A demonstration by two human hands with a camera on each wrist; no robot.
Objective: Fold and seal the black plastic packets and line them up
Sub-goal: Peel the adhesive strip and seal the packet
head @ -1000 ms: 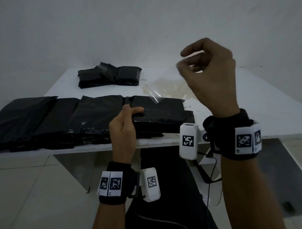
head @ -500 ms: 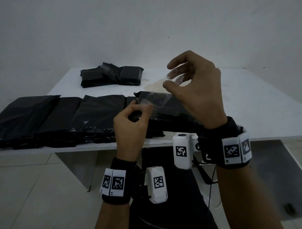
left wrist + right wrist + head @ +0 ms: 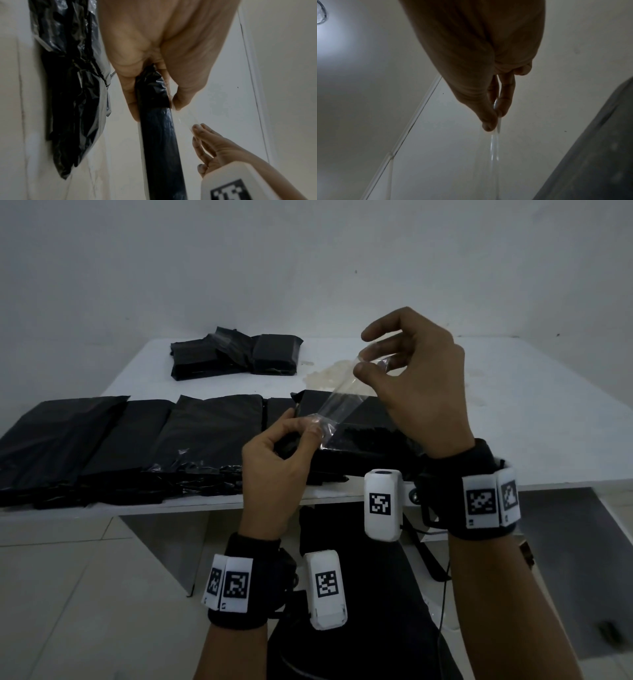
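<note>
A clear strip of tape (image 3: 337, 402) stretches between my two hands above a folded black packet (image 3: 363, 436) at the table's front edge. My right hand (image 3: 371, 364) pinches the strip's upper end between thumb and fingers; the same pinch shows in the right wrist view (image 3: 496, 119). My left hand (image 3: 308, 429) pinches the lower end, and in the left wrist view its fingers (image 3: 130, 94) also curl round the packet's (image 3: 157, 128) folded end. Flat black packets (image 3: 205, 433) lie in a row to the left.
A small pile of folded black packets (image 3: 236, 356) sits at the back of the white table (image 3: 531, 412). A pale stain (image 3: 329, 374) marks the tabletop behind the hands. Tiled floor and a dark mat lie below the table's front edge.
My right hand came down and left with the tape. My left hand rose from pressing the packet and took the strip's lower end, so the tape is now taut between both hands.
</note>
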